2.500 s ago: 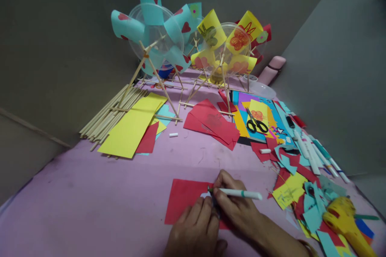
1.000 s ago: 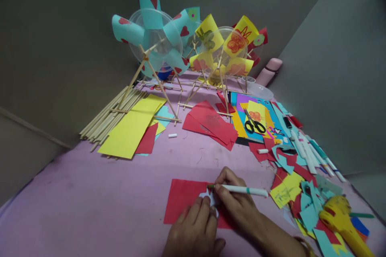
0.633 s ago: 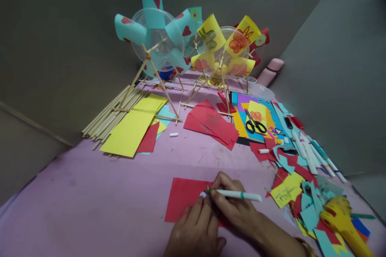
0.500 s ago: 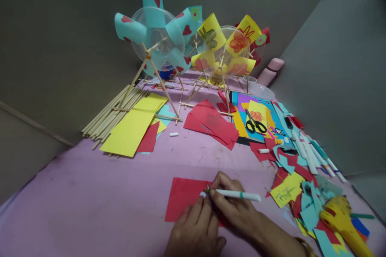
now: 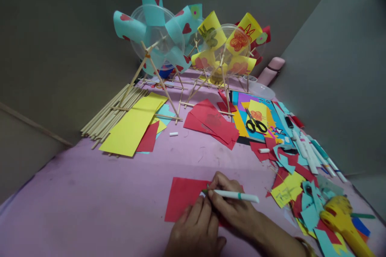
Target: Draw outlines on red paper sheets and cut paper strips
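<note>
A white marker [image 5: 238, 196] with a green band is pinched in my right hand [image 5: 232, 207], its green tip pointing left over a red paper sheet [image 5: 182, 198]. My left hand [image 5: 196, 227] rests on the lower part of that sheet, its fingers together and their tips close to the marker tip. A small whitish piece shows at those fingertips; what it is, I cannot make out. Both hands cover much of the sheet's lower right part.
Blue [image 5: 153, 16] and yellow [image 5: 212, 32] paper wheels stand on stick frames at the back. Bamboo sticks [image 5: 110, 114] and yellow paper [image 5: 132, 128] lie left, red papers [image 5: 211, 122] centre. Scissors [image 5: 255, 125], markers [image 5: 304, 152], scraps and a yellow glue gun [image 5: 340, 221] occupy the right.
My right hand and the marker have shifted slightly left. My left hand stays in nearly the same place on the red sheet.
</note>
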The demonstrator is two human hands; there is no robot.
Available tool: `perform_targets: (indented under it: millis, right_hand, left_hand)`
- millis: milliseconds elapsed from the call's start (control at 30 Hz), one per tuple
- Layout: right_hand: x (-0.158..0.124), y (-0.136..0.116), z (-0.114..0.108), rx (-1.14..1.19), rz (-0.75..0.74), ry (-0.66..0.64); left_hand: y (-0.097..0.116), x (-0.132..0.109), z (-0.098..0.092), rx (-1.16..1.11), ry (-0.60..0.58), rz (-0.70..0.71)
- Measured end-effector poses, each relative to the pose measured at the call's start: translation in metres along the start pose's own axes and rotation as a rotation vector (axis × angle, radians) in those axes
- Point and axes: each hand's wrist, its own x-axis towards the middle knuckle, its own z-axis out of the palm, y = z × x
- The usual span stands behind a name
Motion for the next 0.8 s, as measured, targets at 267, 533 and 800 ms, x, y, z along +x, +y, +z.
perform_targets:
  millis: [267,533,800]
  right_hand:
    - [0.0009,0.0006,0.0017,0.018,-0.012,-0.031]
    - [-0.0010,0.0015,-0.0006,-0.095,-0.062,-0.038]
    - [0.0017,-0.0053,-0.0026,-0.065,0.029,-0.039]
  left_hand:
    - [0.0003,-0.0007,-0.0012,-0.017,-0.010,-0.011]
    - [0.0012,0.0032,-0.0021,0.005,0.045,-0.032]
    - [0.0016,0.0039,-0.0011,0.023,0.074,-0.048]
